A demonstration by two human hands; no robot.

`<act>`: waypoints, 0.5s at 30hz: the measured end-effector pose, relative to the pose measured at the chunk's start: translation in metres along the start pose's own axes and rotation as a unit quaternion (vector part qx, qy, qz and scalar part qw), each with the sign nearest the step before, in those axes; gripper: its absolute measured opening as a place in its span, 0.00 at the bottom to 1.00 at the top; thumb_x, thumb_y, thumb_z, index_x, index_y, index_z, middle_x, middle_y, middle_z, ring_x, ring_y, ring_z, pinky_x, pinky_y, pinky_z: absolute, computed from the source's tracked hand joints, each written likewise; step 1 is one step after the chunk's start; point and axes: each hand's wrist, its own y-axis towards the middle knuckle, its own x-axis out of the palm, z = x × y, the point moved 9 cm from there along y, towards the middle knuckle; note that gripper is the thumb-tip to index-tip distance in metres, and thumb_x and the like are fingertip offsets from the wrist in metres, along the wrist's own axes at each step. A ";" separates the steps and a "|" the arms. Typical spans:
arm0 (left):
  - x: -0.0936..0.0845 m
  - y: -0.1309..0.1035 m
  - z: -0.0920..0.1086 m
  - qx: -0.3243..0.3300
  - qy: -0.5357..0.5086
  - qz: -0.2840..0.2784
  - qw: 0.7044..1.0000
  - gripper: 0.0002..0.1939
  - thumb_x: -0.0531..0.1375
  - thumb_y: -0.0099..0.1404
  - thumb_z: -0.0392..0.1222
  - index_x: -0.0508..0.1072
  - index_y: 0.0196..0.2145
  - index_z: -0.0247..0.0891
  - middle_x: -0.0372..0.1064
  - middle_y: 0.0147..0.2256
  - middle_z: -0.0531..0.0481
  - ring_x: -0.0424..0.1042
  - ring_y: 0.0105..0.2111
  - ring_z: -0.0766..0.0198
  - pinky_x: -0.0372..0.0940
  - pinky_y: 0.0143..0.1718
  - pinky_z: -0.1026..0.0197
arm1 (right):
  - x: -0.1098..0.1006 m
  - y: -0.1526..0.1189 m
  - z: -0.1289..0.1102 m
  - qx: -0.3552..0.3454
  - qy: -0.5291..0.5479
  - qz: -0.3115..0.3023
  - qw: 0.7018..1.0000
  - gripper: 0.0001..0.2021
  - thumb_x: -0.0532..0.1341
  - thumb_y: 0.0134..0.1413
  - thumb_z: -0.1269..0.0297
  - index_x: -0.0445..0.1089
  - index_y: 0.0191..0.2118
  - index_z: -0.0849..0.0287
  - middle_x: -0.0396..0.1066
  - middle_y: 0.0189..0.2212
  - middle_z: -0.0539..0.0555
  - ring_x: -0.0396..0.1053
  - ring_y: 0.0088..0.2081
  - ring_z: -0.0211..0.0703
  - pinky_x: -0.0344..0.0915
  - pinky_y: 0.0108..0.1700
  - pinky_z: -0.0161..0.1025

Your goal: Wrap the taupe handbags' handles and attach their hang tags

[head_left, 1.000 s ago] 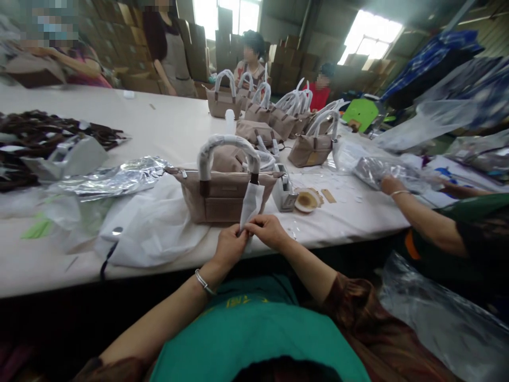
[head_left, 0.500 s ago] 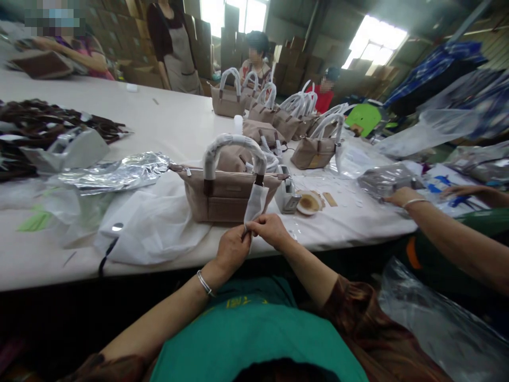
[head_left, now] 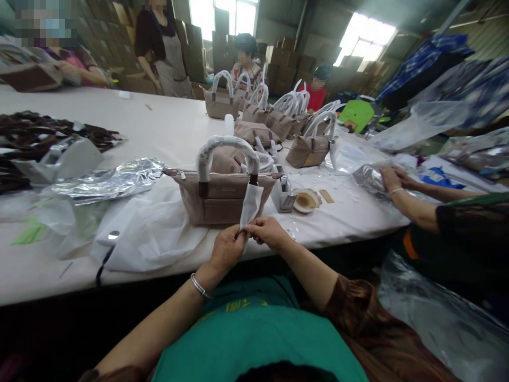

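A taupe handbag (head_left: 189, 199) stands upright at the table's front edge, its arched handle (head_left: 225, 140) wrapped in white sheeting. From the handle's right base hangs a white wrapping strip (head_left: 251, 204). Its lower end is pinched in my left hand (head_left: 226, 248), whose fingers are closed. Beside it, the thumb and fingertips of my right hand (head_left: 269, 232) close on the same end. Whatever lies inside the wrapping is hidden.
White sheeting (head_left: 147, 239) and silver foil (head_left: 111, 180) lie to the left. A tape dispenser (head_left: 283, 193) and a shallow dish (head_left: 305, 201) stand right of the bag. Several wrapped handbags (head_left: 312, 151) are behind. A co-worker's hands (head_left: 392, 180) handle clear plastic at right.
My view has shifted slightly, moving the scene a little left. Both my hands stay at the strip's lower end. The co-worker's hands at right have come together over the plastic.
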 end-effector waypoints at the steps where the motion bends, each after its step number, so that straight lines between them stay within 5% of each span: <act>1: 0.000 0.000 0.000 -0.002 -0.002 -0.007 1.000 0.12 0.54 0.66 0.42 0.74 0.30 0.38 0.71 0.27 0.50 0.67 0.29 0.63 0.56 0.32 0.64 | 0.002 -0.001 0.001 0.008 0.024 -0.011 1.000 0.14 0.68 0.44 0.56 0.70 0.21 0.60 0.68 0.17 0.49 0.57 0.16 0.32 0.52 0.17 0.31; 10: 0.000 0.002 -0.007 -0.046 -0.063 -0.023 0.997 0.12 0.56 0.63 0.45 0.75 0.30 0.35 0.70 0.26 0.51 0.66 0.27 0.64 0.57 0.29 0.65 | -0.015 0.001 0.007 0.010 -0.103 0.046 0.994 0.19 0.70 0.44 0.51 0.67 0.21 0.61 0.65 0.15 0.49 0.59 0.16 0.32 0.53 0.18 0.31; 15: 0.012 -0.002 -0.013 -0.127 -0.237 -0.107 0.957 0.19 0.62 0.60 0.53 0.76 0.40 0.33 0.74 0.30 0.47 0.68 0.26 0.64 0.60 0.26 0.65 | -0.008 0.000 0.015 -0.032 0.009 -0.024 0.999 0.19 0.68 0.44 0.48 0.69 0.29 0.61 0.63 0.17 0.45 0.56 0.18 0.31 0.51 0.19 0.31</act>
